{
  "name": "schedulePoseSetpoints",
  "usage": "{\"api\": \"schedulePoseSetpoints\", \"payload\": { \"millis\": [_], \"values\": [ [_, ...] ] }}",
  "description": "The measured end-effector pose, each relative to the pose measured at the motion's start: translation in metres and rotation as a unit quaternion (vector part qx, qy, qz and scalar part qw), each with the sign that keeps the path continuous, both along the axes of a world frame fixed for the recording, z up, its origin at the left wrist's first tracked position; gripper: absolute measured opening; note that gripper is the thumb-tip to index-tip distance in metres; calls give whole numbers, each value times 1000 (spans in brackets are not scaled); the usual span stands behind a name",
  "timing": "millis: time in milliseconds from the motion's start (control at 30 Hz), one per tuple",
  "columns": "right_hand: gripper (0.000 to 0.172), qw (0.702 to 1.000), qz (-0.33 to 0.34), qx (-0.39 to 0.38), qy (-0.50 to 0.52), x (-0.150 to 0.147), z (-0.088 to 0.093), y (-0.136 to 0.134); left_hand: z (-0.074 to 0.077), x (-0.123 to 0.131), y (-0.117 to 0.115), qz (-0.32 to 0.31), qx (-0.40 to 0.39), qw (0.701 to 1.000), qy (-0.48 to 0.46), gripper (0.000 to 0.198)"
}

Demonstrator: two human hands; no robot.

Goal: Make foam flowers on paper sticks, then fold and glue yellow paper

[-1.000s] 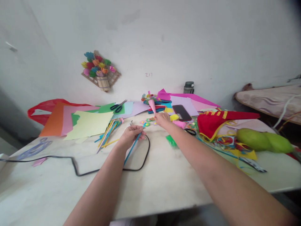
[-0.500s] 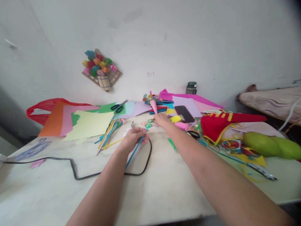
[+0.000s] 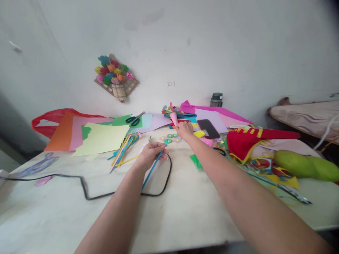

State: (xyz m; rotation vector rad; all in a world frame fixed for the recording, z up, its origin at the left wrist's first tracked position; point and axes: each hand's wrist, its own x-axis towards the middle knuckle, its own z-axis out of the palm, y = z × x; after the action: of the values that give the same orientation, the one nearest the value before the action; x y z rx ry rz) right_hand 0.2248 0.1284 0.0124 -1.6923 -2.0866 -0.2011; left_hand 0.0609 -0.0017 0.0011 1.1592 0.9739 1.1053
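In the head view my left hand [image 3: 153,153] pinches a thin blue paper stick [image 3: 152,173], which slants up from the table. A small green paper flower [image 3: 167,141] is at its upper end. My right hand [image 3: 184,129] reaches farther out, its fingers bent together beside the tip of a pink paper cone [image 3: 173,118]. What those fingers hold, if anything, is hidden. Small paper flowers [image 3: 178,139] lie just below the right hand. Colourful paper flowers [image 3: 169,110] gather at the cone's wide end. A black cable [image 3: 169,176] loops around under the left hand.
Coloured paper sheets [image 3: 106,139], black scissors [image 3: 135,120] and a bundle of paper sticks [image 3: 123,150] lie left. To the right are a phone [image 3: 208,128], a pink piece [image 3: 206,141], red cloth [image 3: 239,143] and green fruit [image 3: 304,164]. A dark bottle [image 3: 216,100] stands by the wall.
My right hand has moved away from me and slightly up, off the small paper flowers toward the pink cone's tip. My left hand keeps its pinch on the blue stick.
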Motion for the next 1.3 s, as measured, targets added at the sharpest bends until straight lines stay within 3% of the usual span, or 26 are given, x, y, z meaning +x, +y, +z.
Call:
{"api": "schedulePoseSetpoints", "payload": {
  "millis": [67, 133, 267, 367, 467, 667, 1100, 1300],
  "values": [
    [25, 993, -11, -9, 115, 3, 3, -1, 1, 1, -1, 15, 1, 1000, -4, 20],
    [22, 964, 6, -44, 262, 4, 5, -8, 3, 2, -2, 30, 5, 999, -11, 19],
    [14, 836, 83, -112, 531, -2, 4, -36, 4, 4, -3, 56, 16, 998, -27, 20],
    [9, 768, 104, -141, 616, -7, 0, -57, 1, 3, -2, 75, 28, 996, -33, 24],
    [8, 733, 118, -163, 650, -9, -5, -68, -3, 0, 0, 87, 47, 995, -28, 29],
    [10, 720, 125, -184, 657, -4, -9, -75, -6, -2, 3, 93, 64, 993, -19, 31],
    [11, 689, 169, -212, 672, -5, -8, -82, 0, 6, -4, 94, -4, 993, -77, 13],
    [10, 679, 178, -221, 677, -4, -8, -82, -2, 9, -4, 88, -1, 995, -57, 20]
  ]
}}
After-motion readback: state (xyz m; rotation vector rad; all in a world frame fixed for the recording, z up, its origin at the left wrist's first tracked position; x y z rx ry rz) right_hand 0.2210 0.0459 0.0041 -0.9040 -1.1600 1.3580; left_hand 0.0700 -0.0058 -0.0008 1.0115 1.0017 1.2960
